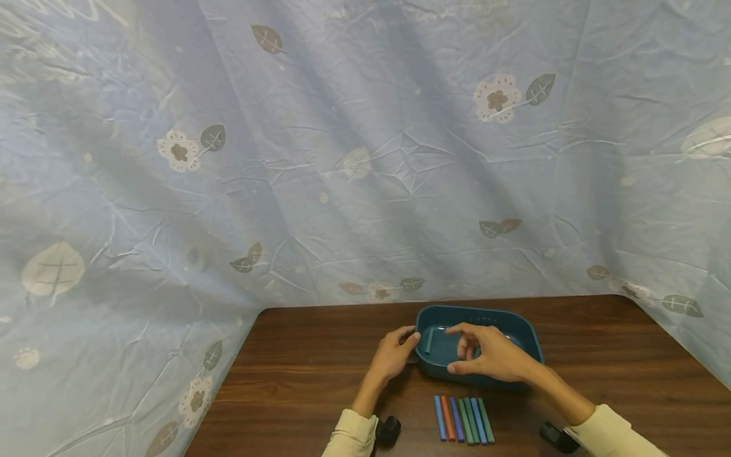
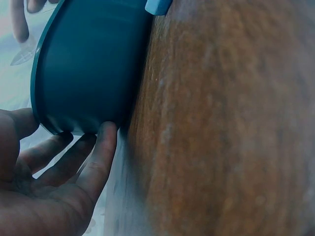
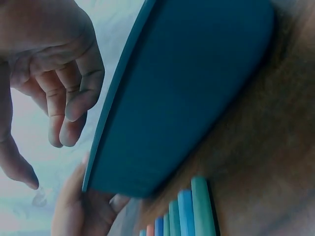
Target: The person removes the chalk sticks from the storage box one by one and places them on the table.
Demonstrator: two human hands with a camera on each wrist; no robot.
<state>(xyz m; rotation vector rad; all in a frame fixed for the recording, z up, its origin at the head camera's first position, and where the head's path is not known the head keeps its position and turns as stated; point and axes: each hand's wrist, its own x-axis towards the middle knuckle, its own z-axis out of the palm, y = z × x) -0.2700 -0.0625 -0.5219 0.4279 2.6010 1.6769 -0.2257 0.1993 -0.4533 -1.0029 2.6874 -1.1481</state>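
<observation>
A dark teal plastic tub (image 1: 480, 378) stands on the table. At its left end my left hand (image 1: 393, 355) grips it, thumb at the rim and fingertips against the outer wall, as the left wrist view shows. Inside the tub, near that end, lies a green stick (image 1: 429, 341). My right hand (image 1: 493, 354) is over the tub, its thumb and index finger spread apart and nothing between them. In front of the tub several coloured sticks lie side by side, among them a blue stick (image 1: 439, 418), an orange-red stick (image 1: 448, 419) and a green stick (image 3: 203, 206).
The brown wooden table (image 1: 308, 368) ends at a pale blue patterned cloth (image 1: 354, 222) hanging behind and at the sides. A black device (image 1: 389, 431) sits by the left wrist, another black device (image 1: 556, 438) by the right wrist.
</observation>
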